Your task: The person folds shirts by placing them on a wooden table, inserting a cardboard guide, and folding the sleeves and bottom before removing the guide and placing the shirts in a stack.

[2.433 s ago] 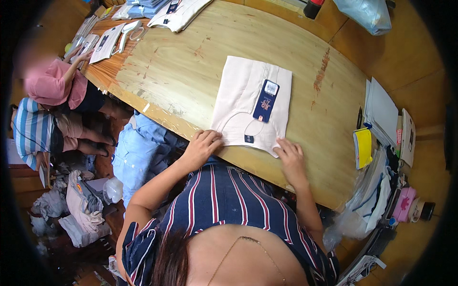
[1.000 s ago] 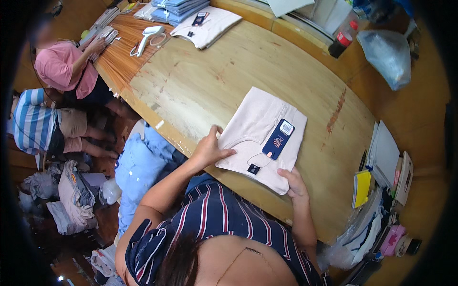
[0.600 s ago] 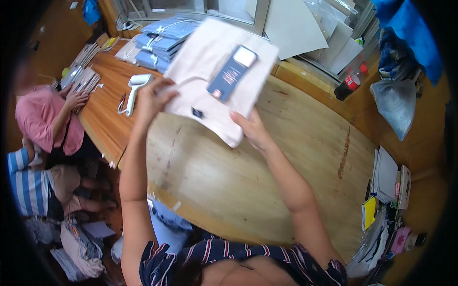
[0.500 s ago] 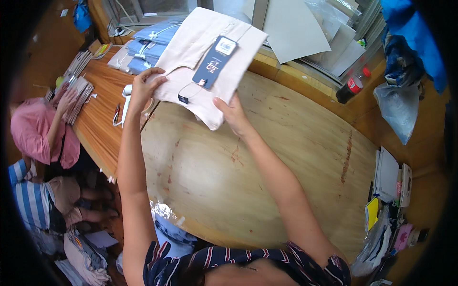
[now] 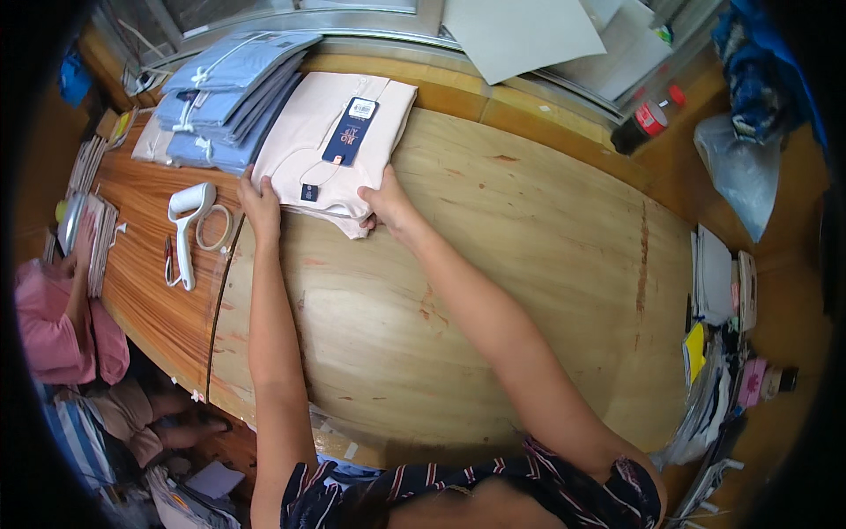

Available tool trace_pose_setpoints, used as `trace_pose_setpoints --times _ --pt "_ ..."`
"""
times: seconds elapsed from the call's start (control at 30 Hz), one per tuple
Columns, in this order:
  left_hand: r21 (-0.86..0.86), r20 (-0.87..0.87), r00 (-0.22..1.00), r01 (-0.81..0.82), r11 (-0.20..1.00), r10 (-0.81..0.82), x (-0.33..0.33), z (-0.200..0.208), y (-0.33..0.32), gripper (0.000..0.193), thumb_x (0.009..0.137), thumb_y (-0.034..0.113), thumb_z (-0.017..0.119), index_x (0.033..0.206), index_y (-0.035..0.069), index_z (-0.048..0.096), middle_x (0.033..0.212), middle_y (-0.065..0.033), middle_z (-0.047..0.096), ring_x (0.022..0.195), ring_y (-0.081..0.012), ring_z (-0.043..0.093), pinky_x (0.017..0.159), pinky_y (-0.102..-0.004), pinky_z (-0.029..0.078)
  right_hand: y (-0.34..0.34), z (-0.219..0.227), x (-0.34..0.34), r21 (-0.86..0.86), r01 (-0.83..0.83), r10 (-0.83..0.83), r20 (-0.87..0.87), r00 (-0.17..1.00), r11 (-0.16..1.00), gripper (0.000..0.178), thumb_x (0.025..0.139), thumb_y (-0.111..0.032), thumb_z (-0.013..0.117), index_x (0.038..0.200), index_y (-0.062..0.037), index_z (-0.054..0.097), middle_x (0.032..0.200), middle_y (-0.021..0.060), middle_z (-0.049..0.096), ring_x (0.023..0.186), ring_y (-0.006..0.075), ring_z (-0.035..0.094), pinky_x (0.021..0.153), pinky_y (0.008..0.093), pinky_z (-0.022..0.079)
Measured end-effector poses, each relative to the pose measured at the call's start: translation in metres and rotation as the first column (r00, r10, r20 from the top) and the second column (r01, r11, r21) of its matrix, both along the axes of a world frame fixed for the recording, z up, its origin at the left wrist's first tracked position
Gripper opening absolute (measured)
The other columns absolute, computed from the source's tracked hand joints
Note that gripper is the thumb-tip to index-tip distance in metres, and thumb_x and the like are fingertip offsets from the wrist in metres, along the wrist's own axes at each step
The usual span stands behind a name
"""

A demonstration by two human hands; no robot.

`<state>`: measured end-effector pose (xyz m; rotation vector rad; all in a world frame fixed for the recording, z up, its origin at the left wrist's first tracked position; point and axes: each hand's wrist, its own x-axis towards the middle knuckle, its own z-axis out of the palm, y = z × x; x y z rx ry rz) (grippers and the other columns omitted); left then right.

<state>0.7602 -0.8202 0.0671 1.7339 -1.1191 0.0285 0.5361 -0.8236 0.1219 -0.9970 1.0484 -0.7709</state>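
Gripping the shirt (image 5: 310, 132), left hand (image 5: 261, 208), right hand (image 5: 388, 208) seemingly underneath.

Right fingers (image 5: 371, 221) partly hidden beneath shirt (image 5: 308, 132); co-worker (image 5: 55, 322) cut off at left

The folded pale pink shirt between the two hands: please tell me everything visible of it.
The folded pale pink shirt is nearly level at the far side of the wooden table, right of the stacked blue shirts, its neckline toward the person. The cloth looks smooth and matte. A small dark label sits at the neckline; a navy hang tag with a white sticker rests slanted on top, with a thin string. The left hand and right hand hold its near corners. More pale cloth shows beneath.
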Motion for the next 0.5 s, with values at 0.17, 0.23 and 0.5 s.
trace_pose_setpoints --times 0.17,0.23,0.5 --pt "-0.163 -0.176 0.977 0.092 0.982 -0.121 0.026 -0.039 -0.050 0.035 0.074 0.002 0.050 0.107 -0.006 0.045 0.104 -0.0198 0.048 0.095 -0.0284 0.046 0.084 -0.0364 0.035 0.003 -0.020 -0.013 -0.017 0.059 -0.058 0.066 0.996 0.998 0.063 0.080 -0.008 0.051 0.124 -0.0129 0.006 0.104 0.0215 0.042 0.072 0.0308 0.058 0.037 0.0369 0.051" --pt "0.041 0.113 0.994 -0.006 0.999 0.001 0.056 -0.050 -0.069 0.037 0.079 0.012 0.050 0.111 -0.005 0.043 0.107 -0.0220 0.046 0.095 -0.0314 0.046 0.082 -0.0393 0.037 0.025 -0.007 -0.019 -0.185 0.160 -0.133 0.153 0.979 0.970 0.077 0.079 -0.010 0.054 0.130 -0.0128 -0.004 0.092 0.0208 0.053 0.069 0.0289 0.058 0.042 0.0403 0.050" --pt "-0.132 0.592 0.784 0.326 0.936 -0.189 -0.157 -0.001 -0.009 0.038 0.081 0.017 0.049 0.112 -0.005 0.043 0.108 -0.0223 0.046 0.097 -0.0324 0.046 0.083 -0.0404 0.037 0.288 0.043 -0.267 -0.686 -0.408 -0.519 -0.725 0.452 0.603 0.054 0.080 -0.022 0.046 0.129 -0.0144 0.024 0.070 0.0135 0.056 0.063 0.0299 0.057 0.052 0.0405 0.046"
